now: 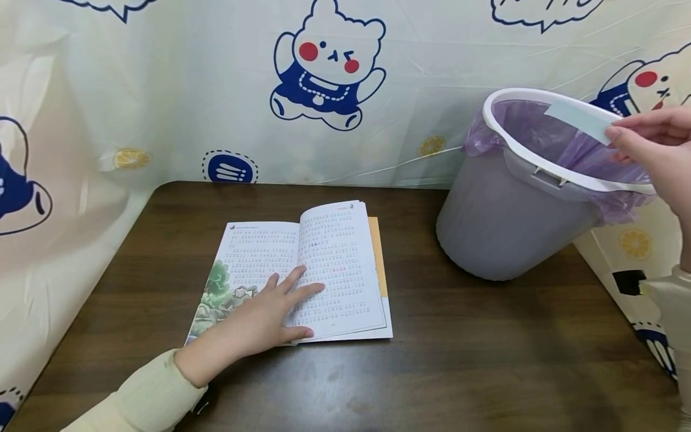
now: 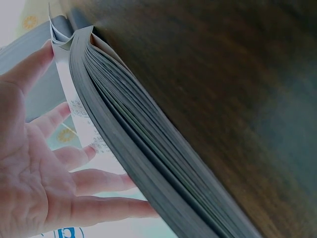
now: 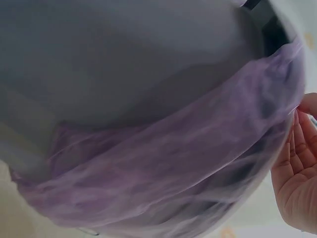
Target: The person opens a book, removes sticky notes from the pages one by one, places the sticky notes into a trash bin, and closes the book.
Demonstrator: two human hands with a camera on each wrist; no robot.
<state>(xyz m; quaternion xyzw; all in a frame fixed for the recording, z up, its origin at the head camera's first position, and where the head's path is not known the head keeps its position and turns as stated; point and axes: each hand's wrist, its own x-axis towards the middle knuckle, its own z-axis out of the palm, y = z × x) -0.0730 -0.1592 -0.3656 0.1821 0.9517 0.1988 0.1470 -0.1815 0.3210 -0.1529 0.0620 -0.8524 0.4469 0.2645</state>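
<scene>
An open book (image 1: pixel 335 270) with printed text and a green picture lies on the brown table. Across its middle, near the spine, my left hand (image 1: pixel 264 315) rests with the fingers spread. In the left wrist view that hand (image 2: pixel 44 168) touches the pages beside the thick page edges (image 2: pixel 133 124). At the right, my right hand (image 1: pixel 655 150) pinches a pale blue paper strip (image 1: pixel 580 120) between thumb and fingers, above the opening of a grey trash bin (image 1: pixel 513 210). The right wrist view shows this hand (image 3: pixel 299 168) beyond the bin's rim; the strip is hidden there.
A purple plastic bag (image 1: pixel 583 153) lines the bin and folds over its white rim (image 1: pixel 556 96). The bin is tilted at the table's back right. A cartoon-printed cloth (image 1: pixel 216 78) hangs behind and around the brown table (image 1: pixel 432 360).
</scene>
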